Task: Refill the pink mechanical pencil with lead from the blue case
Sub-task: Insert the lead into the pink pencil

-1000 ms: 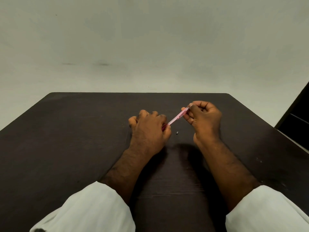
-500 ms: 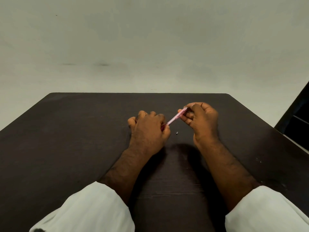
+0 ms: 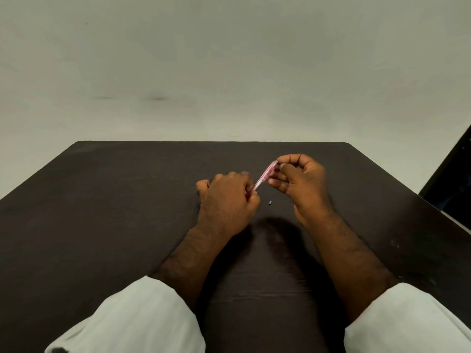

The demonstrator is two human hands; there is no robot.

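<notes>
The pink mechanical pencil [image 3: 265, 175] slants up to the right between my hands above the dark table [image 3: 102, 212]. My left hand [image 3: 226, 202] is closed around its lower end, which is hidden in the fist. My right hand [image 3: 298, 182] has its thumb and fingertips pinched at the pencil's upper end; whether it holds a lead or a cap there is too small to tell. A tiny grey piece [image 3: 270, 202] lies on the table between my hands. The blue case is not in view.
The table's far edge [image 3: 211, 141] meets a plain pale wall. A dark object [image 3: 453, 182] stands beyond the table's right edge. White sleeves cover both forearms near the bottom of the view.
My right hand has slid slightly left along the pencil's top end, its fingers closing in on the tip. My left hand and the pencil have hardly moved.
</notes>
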